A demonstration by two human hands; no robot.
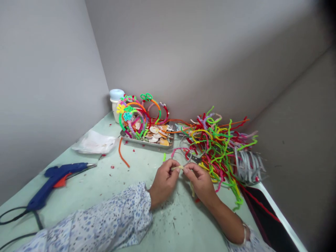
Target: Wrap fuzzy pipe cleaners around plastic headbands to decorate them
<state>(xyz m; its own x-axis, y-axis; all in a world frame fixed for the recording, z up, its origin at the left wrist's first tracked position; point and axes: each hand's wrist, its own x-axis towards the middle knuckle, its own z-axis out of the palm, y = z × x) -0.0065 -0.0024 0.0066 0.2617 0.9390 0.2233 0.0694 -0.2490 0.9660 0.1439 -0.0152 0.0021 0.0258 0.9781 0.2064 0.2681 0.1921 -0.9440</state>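
A pale yellow pipe cleaner (177, 168) is pinched at the fingertips of both hands. My left hand (166, 178) is closed on it from the left, and my right hand (201, 180) is closed on it from the right, its free end hanging below the palm. Just beyond the fingertips, a thin headband (191, 155), partly wrapped in pink, lies on the table. A short green piece of pipe cleaner (164, 157) rests near my left knuckles. To the right of my right hand spreads a tangled heap of coloured pipe cleaners (223, 147).
A blue glue gun (48, 183) with its cord lies at the left. Behind are a white plastic packet (96, 142), a jar with a light blue lid (117, 105), and a metal tray (147, 142) of decorated headbands. Bare headbands (248, 166) sit bundled at right. Walls enclose the table.
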